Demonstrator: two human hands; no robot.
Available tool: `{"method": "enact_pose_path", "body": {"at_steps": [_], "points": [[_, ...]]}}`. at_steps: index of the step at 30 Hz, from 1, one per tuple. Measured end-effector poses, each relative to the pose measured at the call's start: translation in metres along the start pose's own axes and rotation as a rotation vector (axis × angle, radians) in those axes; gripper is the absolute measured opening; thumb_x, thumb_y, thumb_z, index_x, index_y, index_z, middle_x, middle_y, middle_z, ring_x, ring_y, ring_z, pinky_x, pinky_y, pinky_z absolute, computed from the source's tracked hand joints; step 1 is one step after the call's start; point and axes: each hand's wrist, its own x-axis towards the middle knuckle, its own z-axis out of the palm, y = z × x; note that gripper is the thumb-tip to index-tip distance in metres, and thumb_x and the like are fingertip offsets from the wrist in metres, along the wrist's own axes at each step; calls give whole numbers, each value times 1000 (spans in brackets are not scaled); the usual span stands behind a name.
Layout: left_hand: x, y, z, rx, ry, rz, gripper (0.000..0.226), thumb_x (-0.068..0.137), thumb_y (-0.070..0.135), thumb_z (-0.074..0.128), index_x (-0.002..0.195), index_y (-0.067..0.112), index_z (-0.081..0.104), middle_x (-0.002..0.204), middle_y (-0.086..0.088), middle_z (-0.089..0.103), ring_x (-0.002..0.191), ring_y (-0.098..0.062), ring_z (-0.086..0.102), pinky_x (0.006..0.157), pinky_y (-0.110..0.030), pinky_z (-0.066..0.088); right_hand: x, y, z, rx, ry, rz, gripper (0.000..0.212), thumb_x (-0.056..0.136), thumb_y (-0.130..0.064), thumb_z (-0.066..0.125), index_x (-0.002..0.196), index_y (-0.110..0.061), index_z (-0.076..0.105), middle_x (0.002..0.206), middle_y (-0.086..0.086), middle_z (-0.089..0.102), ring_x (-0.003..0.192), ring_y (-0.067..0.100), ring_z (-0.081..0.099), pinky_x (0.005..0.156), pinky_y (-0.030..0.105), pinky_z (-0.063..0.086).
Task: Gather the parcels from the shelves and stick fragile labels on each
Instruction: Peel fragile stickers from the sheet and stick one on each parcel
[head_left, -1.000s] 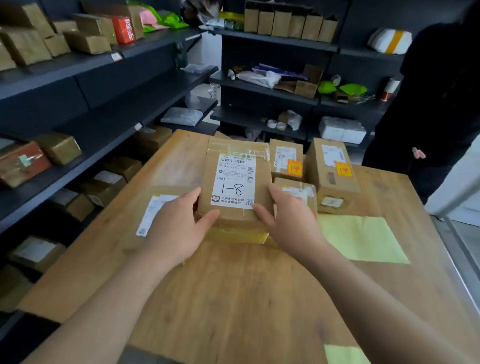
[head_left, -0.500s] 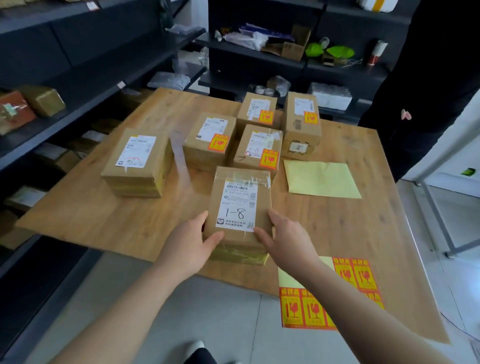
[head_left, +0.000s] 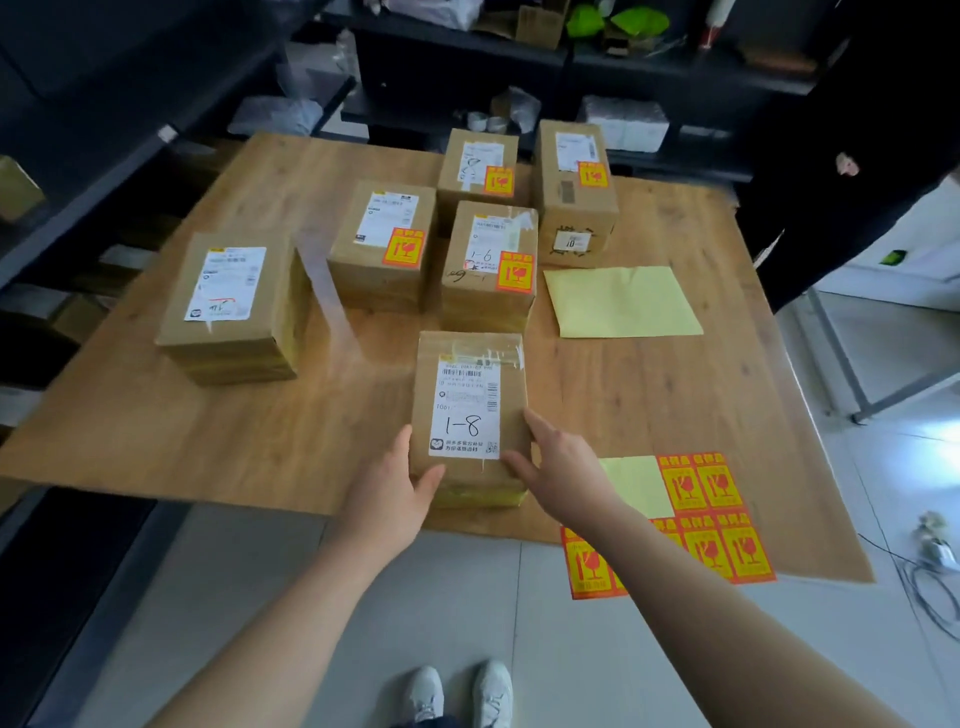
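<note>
The brown parcel marked "1-8" lies flat on the wooden table near its front edge, with no fragile label on it. My left hand holds its lower left corner, thumb on top. My right hand holds its right side, thumb on the top face and index finger along the edge. A sheet of red and yellow fragile labels lies just right of my right hand. Another parcel without a fragile label sits at the left. Several labelled parcels stand behind.
A yellow backing sheet lies right of the labelled parcels. Dark shelves with more boxes run along the left and back. A person in dark clothes stands at the table's far right. Cables lie on the floor at right.
The "1-8" parcel came down from in front of me onto the table's near edge, still between both hands. The view tilted down, showing the label sheet and my shoes.
</note>
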Motion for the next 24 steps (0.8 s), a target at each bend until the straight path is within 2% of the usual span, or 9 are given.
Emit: {"method": "enact_pose_path", "body": {"at_steps": [2, 4, 8, 11, 13, 17, 21, 24], "points": [[1, 3, -1, 33, 19, 23, 65, 92, 42, 52, 146, 13, 28, 129, -8, 55, 113, -27, 54, 88, -35, 45, -2, 6, -5, 28, 11, 12, 50, 92, -39, 56, 136, -18, 43, 124, 5, 62, 107, 25, 58, 85, 36, 49], [3, 10, -5, 105, 85, 97, 62, 93, 37, 53, 144, 9, 31, 143, -9, 43, 127, -28, 43, 102, -38, 37, -6, 16, -12, 10, 38, 37, 55, 93, -40, 54, 142, -20, 40, 130, 5, 59, 113, 25, 57, 88, 35, 47], [7, 44, -8, 221, 205, 302, 52, 91, 30, 56, 136, 7, 41, 140, -8, 46, 127, -26, 40, 104, -37, 36, -17, 53, -34, -94, 70, 89, 53, 95, -41, 52, 143, -22, 41, 139, 4, 53, 121, 26, 53, 93, 34, 45], [11, 80, 9, 338, 196, 450, 53, 93, 33, 53, 138, 8, 42, 142, -7, 46, 131, -24, 39, 110, -35, 30, -25, 91, -51, -227, 33, 124, 51, 95, -36, 52, 143, -21, 41, 143, 2, 49, 123, 25, 52, 93, 35, 46], [11, 106, 29, 361, 169, 540, 49, 94, 32, 51, 137, 9, 44, 140, -6, 48, 131, -23, 39, 111, -35, 27, -29, 120, -59, -302, -27, 157, 50, 95, -33, 51, 142, -19, 41, 144, 0, 47, 122, 25, 52, 90, 35, 47], [9, 148, 83, 396, 58, 631, 39, 94, 30, 49, 128, 11, 52, 129, -4, 55, 122, -23, 45, 105, -37, 34, -35, 175, -72, -391, -139, 201, 47, 94, -30, 52, 139, -20, 45, 140, 1, 49, 118, 25, 54, 88, 38, 50], [14, 167, 143, 507, -201, 530, 30, 93, 26, 48, 120, 12, 52, 121, -5, 52, 115, -25, 42, 98, -37, 36, -31, 212, -76, -433, -194, 170, 41, 93, -32, 55, 133, -22, 52, 131, 2, 53, 108, 25, 59, 85, 39, 53], [18, 174, 174, 532, -301, 435, 29, 91, 27, 52, 116, 12, 50, 118, -8, 53, 111, -27, 46, 92, -39, 40, -23, 227, -74, -415, -203, 94, 39, 93, -32, 55, 131, -25, 52, 129, 0, 51, 103, 23, 60, 79, 35, 54]]}}
